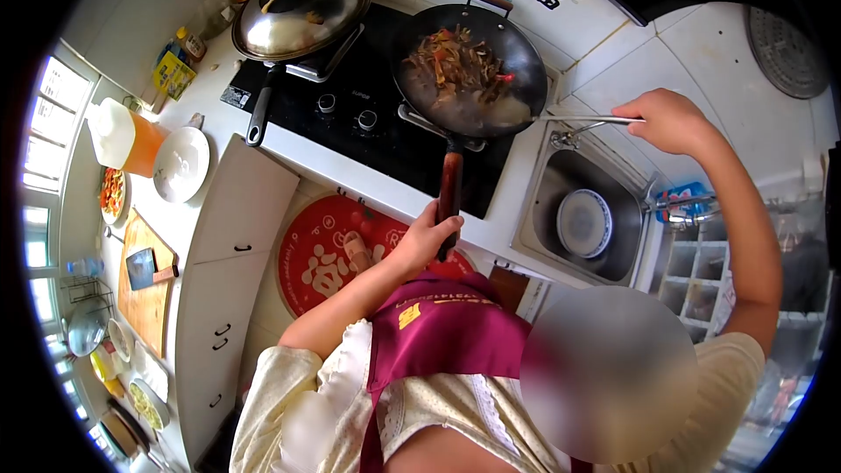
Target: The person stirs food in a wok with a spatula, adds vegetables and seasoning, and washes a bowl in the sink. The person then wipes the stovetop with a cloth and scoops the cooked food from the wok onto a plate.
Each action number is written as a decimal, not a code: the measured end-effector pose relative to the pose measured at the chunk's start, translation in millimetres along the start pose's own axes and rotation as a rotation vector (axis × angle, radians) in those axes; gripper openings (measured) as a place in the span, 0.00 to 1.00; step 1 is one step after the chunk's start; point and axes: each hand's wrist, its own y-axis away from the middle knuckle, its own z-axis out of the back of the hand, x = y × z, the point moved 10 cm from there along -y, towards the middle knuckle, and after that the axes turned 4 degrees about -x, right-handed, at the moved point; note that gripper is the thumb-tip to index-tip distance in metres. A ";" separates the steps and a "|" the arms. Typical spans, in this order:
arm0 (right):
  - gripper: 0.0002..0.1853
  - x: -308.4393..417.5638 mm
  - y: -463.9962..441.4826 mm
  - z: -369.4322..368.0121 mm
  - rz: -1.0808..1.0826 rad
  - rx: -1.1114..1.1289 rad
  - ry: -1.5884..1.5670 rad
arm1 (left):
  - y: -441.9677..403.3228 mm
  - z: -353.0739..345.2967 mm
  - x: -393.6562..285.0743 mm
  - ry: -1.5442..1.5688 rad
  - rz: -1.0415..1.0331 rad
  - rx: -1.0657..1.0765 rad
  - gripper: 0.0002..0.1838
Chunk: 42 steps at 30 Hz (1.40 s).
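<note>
My left hand (pixel 431 232) is wrapped round the brown wooden handle (pixel 450 180) of a black wok (pixel 526 61) on the right side of the stove. Inside the wok lies a heap of cooked brown strips with red pepper pieces (pixel 460 66). At the right, my right hand (pixel 670 121) is closed round the end of a long metal cooking utensil (pixel 587 118). Its shaft reaches over the wok's right rim; the working end is blurred against the pale, glossy lower right of the wok, so I cannot tell its shape.
A lidded pan (pixel 302 22) stands on the left burner. Right of the stove, a sink (pixel 534 228) holds a white bowl (pixel 584 223). Along the left counter are an oil jug (pixel 140 144), a white plate (pixel 182 165) and a cleaver (pixel 142 270) on a cutting board (pixel 144 315).
</note>
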 end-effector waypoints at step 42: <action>0.19 10.2 -11.3 -14.9 -0.097 -0.172 -0.004 | 2.4 2.3 -1.6 0.005 0.007 0.002 0.18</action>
